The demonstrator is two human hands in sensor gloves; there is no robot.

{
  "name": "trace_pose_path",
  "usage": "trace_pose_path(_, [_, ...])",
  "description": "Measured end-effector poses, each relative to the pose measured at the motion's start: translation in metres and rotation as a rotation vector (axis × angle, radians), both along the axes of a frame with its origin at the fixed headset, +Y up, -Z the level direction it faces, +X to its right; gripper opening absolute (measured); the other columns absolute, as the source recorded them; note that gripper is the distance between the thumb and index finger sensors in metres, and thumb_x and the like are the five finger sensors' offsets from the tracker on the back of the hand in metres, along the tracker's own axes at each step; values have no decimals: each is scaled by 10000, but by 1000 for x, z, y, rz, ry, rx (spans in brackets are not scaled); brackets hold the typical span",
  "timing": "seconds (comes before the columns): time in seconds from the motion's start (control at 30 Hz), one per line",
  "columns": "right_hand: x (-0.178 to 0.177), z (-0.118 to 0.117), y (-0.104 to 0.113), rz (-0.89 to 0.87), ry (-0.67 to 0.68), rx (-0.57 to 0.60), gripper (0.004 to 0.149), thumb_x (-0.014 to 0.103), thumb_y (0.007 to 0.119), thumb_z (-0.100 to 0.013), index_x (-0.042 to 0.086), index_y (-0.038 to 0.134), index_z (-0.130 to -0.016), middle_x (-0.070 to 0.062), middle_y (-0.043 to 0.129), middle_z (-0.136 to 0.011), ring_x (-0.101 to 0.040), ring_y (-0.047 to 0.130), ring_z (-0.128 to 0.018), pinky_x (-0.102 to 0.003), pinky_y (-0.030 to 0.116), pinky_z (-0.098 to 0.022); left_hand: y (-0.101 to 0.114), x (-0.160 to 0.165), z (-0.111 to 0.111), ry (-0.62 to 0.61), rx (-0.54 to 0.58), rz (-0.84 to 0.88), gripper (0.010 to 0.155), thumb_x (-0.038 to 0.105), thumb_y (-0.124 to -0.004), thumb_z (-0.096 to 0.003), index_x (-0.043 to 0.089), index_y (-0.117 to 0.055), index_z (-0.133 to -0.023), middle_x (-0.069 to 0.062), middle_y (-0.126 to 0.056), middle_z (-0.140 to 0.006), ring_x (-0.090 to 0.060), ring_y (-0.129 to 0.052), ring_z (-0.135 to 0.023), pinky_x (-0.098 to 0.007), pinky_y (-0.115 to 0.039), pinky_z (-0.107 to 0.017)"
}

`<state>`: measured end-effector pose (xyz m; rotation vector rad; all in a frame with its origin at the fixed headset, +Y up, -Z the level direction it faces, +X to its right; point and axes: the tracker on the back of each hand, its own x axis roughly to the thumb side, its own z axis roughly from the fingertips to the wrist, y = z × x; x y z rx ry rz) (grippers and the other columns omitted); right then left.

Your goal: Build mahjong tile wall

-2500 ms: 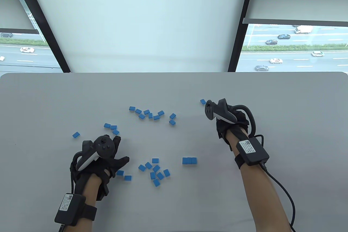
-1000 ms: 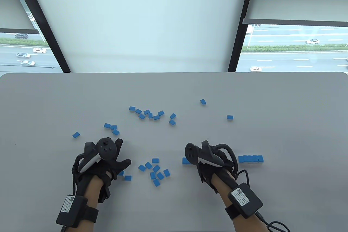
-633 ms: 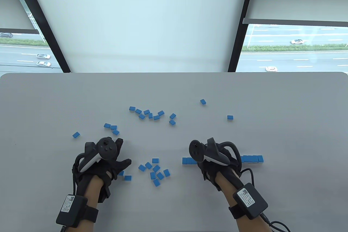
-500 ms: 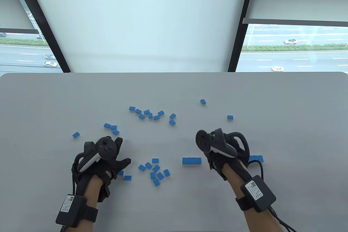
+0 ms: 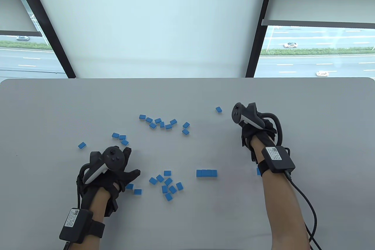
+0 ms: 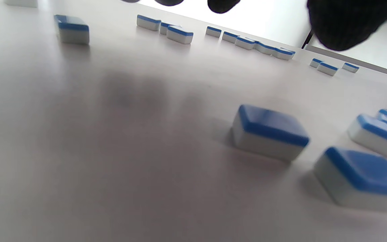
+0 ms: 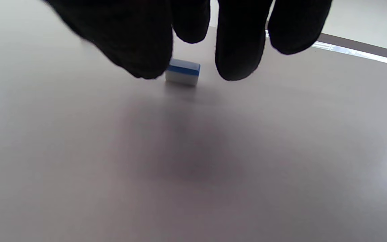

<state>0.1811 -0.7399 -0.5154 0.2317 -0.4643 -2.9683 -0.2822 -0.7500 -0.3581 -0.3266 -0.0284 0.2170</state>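
Blue-backed mahjong tiles lie face down on the grey table (image 5: 322, 109). A row of tiles (image 5: 206, 173) lies side by side near the front centre. A second row (image 5: 258, 171) is mostly hidden behind my right forearm. My right hand (image 5: 252, 124) hovers over a single tile (image 7: 182, 71), which the table view hides under the hand. The thumb (image 7: 136, 47) is at the tile's left edge and the fingers (image 7: 237, 50) hang to its right with a gap. My left hand (image 5: 117, 171) rests flat with spread fingers, holding nothing, beside two tiles (image 5: 134, 189).
Loose tiles sit in a cluster (image 5: 167, 185) at the front centre, a scattered line (image 5: 162, 123) further back, three (image 5: 120, 138) beyond my left hand, and singles at the left (image 5: 82, 145) and far middle (image 5: 218, 109). A cable (image 5: 307, 203) trails from my right wrist.
My right hand pulled back from the front row, which grew by one tile, and moved away and to the right over the single tile. The left hand stayed put.
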Motion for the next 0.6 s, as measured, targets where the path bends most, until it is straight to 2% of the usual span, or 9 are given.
trace_pose_path(0.13, [7,-8,-10,-16,-23,-36,693,281,879,-394,470,516,-954,115,531,-1066,-273,849,-778,-495,694,-646,0,-1,-1,6,-6,-2,901,721,-685,-386,345,-333,-1125,-94,-269,-1196,-483,-297,-1075,-765,-284,-679])
trace_pose_path(0.33, [11,-8,-9,-5,-19,-40,674,275,894,-386,423,545,-943,89,689,-941,-251,891,-674,-479,722,-614,0,-3,-2,17,-10,-7,898,720,-685,-389,343,-335,-1125,-93,-270,-1196,-482,-297,-1075,-764,-284,-681])
trace_pose_path(0.47, [14,-8,-12,17,-26,-30,613,314,885,-373,300,597,-915,65,787,-817,-224,948,-556,-460,774,-553,0,-3,-2,18,-15,-9,898,720,-685,-387,345,-337,-1125,-94,-271,-1197,-483,-297,-1075,-765,-284,-680])
trace_pose_path(0.6, [9,-7,-13,81,-23,-40,602,333,853,-373,206,600,-905,13,807,-748,-220,937,-471,-466,791,-486,0,-4,-1,20,-17,-11,900,721,-685,-387,342,-335,-1126,-95,-269,-1196,-484,-297,-1074,-766,-283,-678])
